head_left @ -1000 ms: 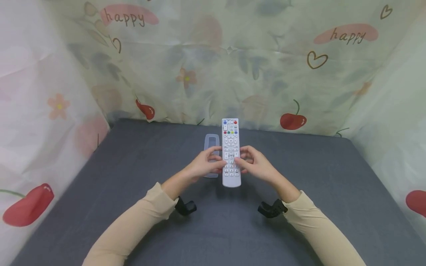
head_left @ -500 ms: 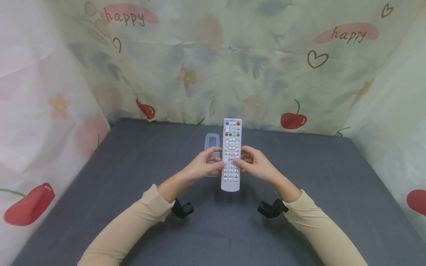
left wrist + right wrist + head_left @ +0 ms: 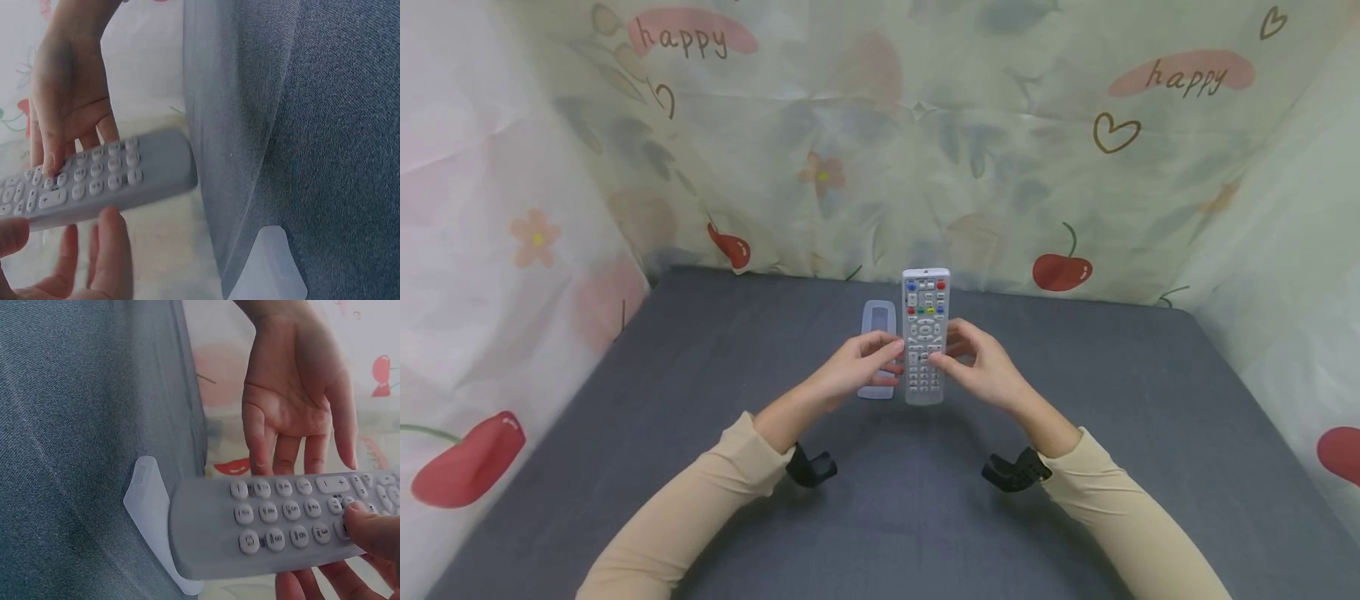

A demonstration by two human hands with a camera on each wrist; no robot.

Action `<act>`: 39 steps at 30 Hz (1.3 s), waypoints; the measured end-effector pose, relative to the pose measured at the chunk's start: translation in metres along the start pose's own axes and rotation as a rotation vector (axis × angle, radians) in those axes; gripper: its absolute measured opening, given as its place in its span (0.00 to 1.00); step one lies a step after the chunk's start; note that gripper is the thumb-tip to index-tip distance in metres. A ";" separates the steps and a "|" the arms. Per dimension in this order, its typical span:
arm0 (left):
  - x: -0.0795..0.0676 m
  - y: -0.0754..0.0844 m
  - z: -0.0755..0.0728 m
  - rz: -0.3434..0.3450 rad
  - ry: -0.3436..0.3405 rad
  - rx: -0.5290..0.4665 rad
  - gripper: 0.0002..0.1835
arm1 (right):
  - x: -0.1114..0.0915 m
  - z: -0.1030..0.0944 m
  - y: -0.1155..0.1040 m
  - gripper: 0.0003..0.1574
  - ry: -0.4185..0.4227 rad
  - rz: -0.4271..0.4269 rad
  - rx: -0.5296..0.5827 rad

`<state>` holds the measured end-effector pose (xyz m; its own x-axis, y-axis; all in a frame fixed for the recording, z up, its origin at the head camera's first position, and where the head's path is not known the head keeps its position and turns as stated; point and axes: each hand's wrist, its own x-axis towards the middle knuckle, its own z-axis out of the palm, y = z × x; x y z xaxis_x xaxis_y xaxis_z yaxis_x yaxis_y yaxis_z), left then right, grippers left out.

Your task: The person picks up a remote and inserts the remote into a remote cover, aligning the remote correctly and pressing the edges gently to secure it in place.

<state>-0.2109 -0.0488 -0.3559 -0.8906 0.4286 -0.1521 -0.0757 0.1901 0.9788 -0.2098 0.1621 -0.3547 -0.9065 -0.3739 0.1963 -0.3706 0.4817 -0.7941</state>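
Observation:
A white remote control (image 3: 926, 330) with several rows of buttons is held above the table, face toward the head camera. My right hand (image 3: 988, 372) grips it by the right edge, thumb on the buttons and fingers behind. On the opposite side, my left hand (image 3: 848, 368) is close against the left edge with its thumb off the buttons. Its fingers look loosely extended in the right wrist view, and whether they touch the remote is unclear. A translucent remote cover (image 3: 876, 392) lies on the table behind the left hand, which partly hides it; its pale end (image 3: 270, 269) shows in the left wrist view.
Dark grey cloth covers the table (image 3: 1120, 400). A patterned curtain (image 3: 917, 167) with cherries and hearts encloses the back and sides. Black wrist cameras (image 3: 811, 468) stick out below both beige sleeves (image 3: 700, 517).
The left thumb has come off the remote's front to its left edge. The remote has tilted, its top end face now showing and its lower end higher. The right hand keeps its grip.

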 end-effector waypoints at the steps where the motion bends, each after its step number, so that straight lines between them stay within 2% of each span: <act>1: 0.001 0.000 0.000 -0.011 0.005 -0.006 0.22 | 0.000 0.000 0.000 0.23 0.014 -0.004 -0.003; 5: 0.002 -0.001 0.002 -0.071 0.017 -0.057 0.25 | 0.000 0.000 0.001 0.23 0.057 -0.031 0.029; 8: 0.002 -0.001 0.003 -0.101 -0.012 -0.137 0.28 | 0.000 0.000 0.001 0.22 0.083 -0.075 0.054; 13: 0.001 0.001 0.003 -0.068 -0.080 -0.226 0.29 | -0.002 0.003 0.001 0.19 0.103 -0.209 0.070; 15: 0.000 0.002 0.003 -0.053 -0.076 -0.226 0.28 | -0.003 0.004 0.002 0.19 0.102 -0.262 0.065; 18: 0.000 0.004 0.003 -0.048 -0.043 -0.201 0.27 | -0.003 0.005 0.003 0.20 0.106 -0.289 0.053; 23: -0.001 0.004 0.003 -0.038 0.014 -0.200 0.28 | -0.002 0.006 0.003 0.19 0.141 -0.267 0.019; 28: 0.000 0.001 0.002 -0.014 0.023 -0.221 0.29 | -0.002 0.006 0.002 0.22 0.162 -0.166 0.038; 33: 0.001 -0.001 0.003 0.012 0.038 -0.227 0.29 | -0.002 0.007 0.001 0.30 0.124 -0.067 0.083; 39: 0.002 -0.001 0.004 0.047 0.090 -0.255 0.30 | -0.002 0.004 0.001 0.32 0.050 -0.045 0.187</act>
<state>-0.2105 -0.0449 -0.3574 -0.9312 0.3492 -0.1043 -0.1339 -0.0617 0.9891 -0.2076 0.1601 -0.3578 -0.9003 -0.3499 0.2589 -0.3715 0.3078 -0.8759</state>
